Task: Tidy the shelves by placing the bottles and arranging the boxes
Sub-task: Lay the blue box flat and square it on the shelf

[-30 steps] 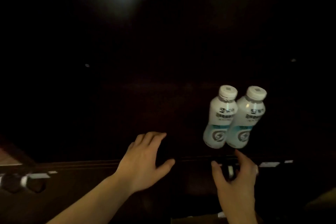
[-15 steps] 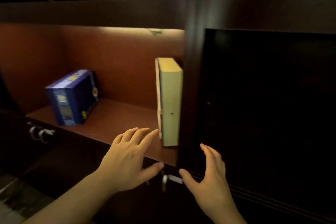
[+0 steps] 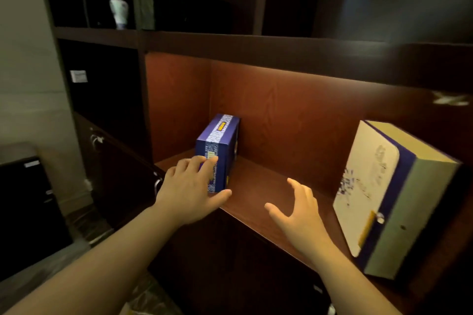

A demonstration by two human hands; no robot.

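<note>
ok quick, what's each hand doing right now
left hand: open, fingers on the blue box, not gripping it
right hand: open, holding nothing

There is one view only, from a wide-angle camera on the person's head, looking forward and somewhat down into a lit wooden shelf compartment [image 3: 281,181] that fills the middle of the frame at close range. It stands near enough that both forearms enter from the bottom edge, with darker shelves across the top and a pale wall [image 3: 28,59] at the left edge. Straight lines bow toward the frame's edges.
</note>
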